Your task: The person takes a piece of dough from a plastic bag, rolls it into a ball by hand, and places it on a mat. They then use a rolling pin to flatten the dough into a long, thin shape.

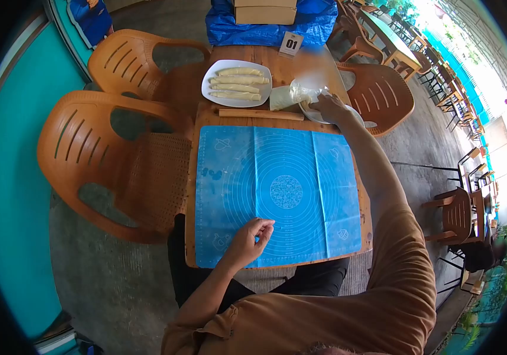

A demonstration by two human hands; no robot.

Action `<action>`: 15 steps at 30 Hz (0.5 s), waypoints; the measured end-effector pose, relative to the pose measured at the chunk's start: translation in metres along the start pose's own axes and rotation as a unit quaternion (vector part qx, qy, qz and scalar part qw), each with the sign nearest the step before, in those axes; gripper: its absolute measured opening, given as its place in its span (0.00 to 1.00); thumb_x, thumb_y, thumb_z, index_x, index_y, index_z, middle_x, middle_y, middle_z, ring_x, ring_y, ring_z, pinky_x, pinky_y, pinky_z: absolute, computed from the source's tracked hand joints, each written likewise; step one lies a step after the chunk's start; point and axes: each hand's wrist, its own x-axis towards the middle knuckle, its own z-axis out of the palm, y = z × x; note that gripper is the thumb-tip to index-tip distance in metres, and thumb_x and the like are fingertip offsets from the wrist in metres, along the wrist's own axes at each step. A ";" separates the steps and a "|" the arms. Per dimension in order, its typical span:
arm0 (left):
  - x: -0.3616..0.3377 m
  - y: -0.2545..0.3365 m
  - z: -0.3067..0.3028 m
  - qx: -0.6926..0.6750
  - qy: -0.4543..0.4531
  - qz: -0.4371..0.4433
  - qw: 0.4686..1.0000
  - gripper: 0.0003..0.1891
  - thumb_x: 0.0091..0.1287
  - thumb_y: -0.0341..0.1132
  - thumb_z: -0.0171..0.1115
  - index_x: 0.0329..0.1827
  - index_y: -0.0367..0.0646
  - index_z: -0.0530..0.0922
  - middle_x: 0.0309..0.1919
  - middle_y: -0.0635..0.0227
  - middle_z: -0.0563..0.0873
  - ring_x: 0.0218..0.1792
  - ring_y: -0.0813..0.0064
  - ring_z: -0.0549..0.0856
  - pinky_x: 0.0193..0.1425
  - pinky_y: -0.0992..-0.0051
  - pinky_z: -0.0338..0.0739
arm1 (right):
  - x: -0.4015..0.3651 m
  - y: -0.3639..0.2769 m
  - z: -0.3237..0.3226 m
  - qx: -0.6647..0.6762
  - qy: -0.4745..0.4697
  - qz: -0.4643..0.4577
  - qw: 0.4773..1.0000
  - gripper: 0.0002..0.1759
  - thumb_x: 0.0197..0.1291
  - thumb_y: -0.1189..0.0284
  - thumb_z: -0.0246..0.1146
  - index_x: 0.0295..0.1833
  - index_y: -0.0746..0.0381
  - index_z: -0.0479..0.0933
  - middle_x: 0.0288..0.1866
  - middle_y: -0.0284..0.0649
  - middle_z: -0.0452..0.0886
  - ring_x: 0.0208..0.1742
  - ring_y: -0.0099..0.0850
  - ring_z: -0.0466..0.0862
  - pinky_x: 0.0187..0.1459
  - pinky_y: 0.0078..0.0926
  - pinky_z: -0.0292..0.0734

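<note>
A blue mat [229, 171] with printed white circles lies on the wooden table [191, 204]. Over its front edge area, my left hand [252, 241] is closed with curled fingers; nothing shows in it. My right hand [331, 107] reaches far right to a white plate [357, 112], its fingers bent down at something pale too small to make out. Beside that hand is a clear plastic pack [286, 97] with pale contents. Several pale rolled pieces [238, 84] lie in a row on a white square plate [209, 94]. A wooden rolling pin [259, 114] lies between plate and mat.
A blue tarp [224, 29] with a cardboard box [265, 12] sits at the table's far end, near a number card [290, 44] reading 01. Brown plastic chairs [111, 160] stand at the left; another chair [380, 97] is close on the right.
</note>
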 end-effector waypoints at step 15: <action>-0.001 0.002 -0.001 -0.019 0.004 0.008 1.000 0.14 0.82 0.36 0.61 0.62 0.36 0.82 0.49 0.57 0.89 0.42 0.68 0.90 0.49 0.69 0.86 | 0.007 0.016 0.007 0.383 -0.044 0.189 0.903 0.17 0.57 0.71 0.73 0.54 0.54 0.90 0.51 0.47 0.91 0.52 0.42 0.92 0.53 0.43 0.88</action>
